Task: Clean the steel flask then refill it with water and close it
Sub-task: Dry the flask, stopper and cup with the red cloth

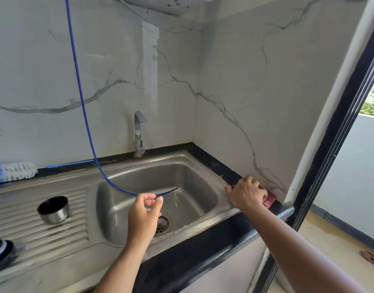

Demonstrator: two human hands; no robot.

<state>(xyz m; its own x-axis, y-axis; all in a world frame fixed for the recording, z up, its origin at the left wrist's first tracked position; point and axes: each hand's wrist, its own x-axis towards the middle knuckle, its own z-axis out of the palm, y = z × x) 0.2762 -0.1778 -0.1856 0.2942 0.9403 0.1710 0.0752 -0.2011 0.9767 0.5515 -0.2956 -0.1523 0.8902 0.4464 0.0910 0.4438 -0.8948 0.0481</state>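
Both hands were at the steel sink point(205, 166). Her—rather, the person's left hand point(145, 212), over the basin at about 6 o'clock of it, pinched a thin blue tube point(84, 115) between thumb and fingers near its free end; the tube hung down from the top of the view at 11 o'clock and curved into the basin. At 3 o'clock of the basin, the right hand point(246, 192) lay with fingers curled over a reddish scrub pad point(269, 200) on the black counter edge point(220, 163) by the marble wall; whether it truly gripped the pad I could not tell. A steel cup-shaped flask cap point(53, 210) stood mouth-up on the ribbed drainboard point(34, 233) at 9 o'clock. Another dark round piece point(1, 253), partly cut off, lay at 8 o'clock. A white-bristled brush point(15, 171) rested behind the drainboard, and the tap point(139, 132) stood at 12 o'clock.
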